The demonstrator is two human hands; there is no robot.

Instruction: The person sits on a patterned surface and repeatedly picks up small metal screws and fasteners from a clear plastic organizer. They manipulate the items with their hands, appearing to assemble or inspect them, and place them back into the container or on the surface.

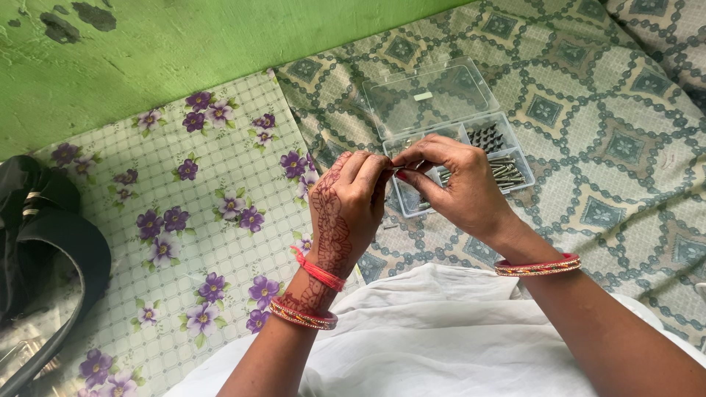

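My left hand [346, 209], patterned with henna, and my right hand [452, 184] meet fingertip to fingertip above a clear plastic compartment box [460, 132]. Between the pinched fingers sits a small metal piece [398, 168], mostly hidden, so its kind is hard to tell. The box lies open on a patterned bedspread [588, 110], its lid folded back. Its compartments hold several metal screws [507, 170] and small dark pieces [485, 137]. Bangles circle both wrists.
A white cloth [412, 338] covers my lap at the bottom. A mat with purple flowers [198, 220] lies to the left. A black bag [44, 250] rests at the far left edge. A green wall [184, 44] runs behind.
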